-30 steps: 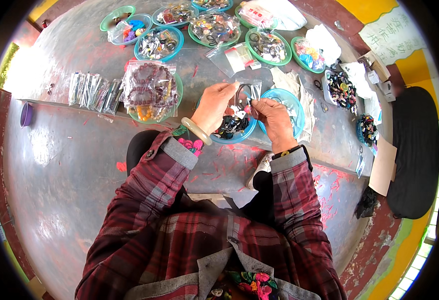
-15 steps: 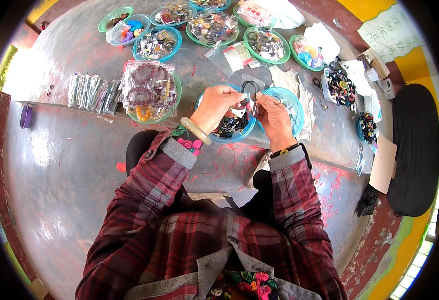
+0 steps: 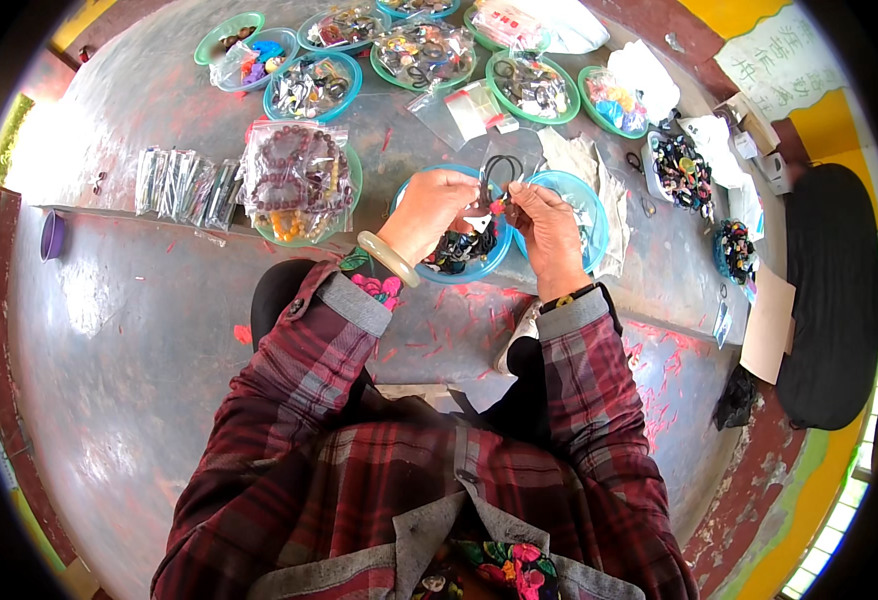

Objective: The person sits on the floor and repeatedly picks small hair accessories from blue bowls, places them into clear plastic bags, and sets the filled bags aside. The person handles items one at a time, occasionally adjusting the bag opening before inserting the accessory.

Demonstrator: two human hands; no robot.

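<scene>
Between both hands, above two blue bowls, is a small clear plastic bag (image 3: 525,155) with a black elastic hair tie (image 3: 502,166) at it; a small red piece shows low on the tie. Whether the tie is fully inside the bag I cannot tell. My left hand (image 3: 427,212), with a pale bangle at the wrist, pinches the bag's left side. Thumb and fingers of my right hand (image 3: 551,228) are closed on its right edge. Under the left hand, a blue bowl (image 3: 479,270) holds dark hair ties. Beneath the right one, another blue bowl (image 3: 591,205) has pale pieces.
Bagged bead bracelets (image 3: 297,170) lie in a green bowl at left, beside a row of slim packets (image 3: 187,185). Several bowls of bagged accessories line the back, one a green bowl (image 3: 569,112). A white basket (image 3: 653,182) of dark ties stands right, near a cardboard piece (image 3: 767,325).
The hair tie's black loop now stands more upright and open between my hands, and its red piece shows more clearly. Both hands stay in nearly the same place.
</scene>
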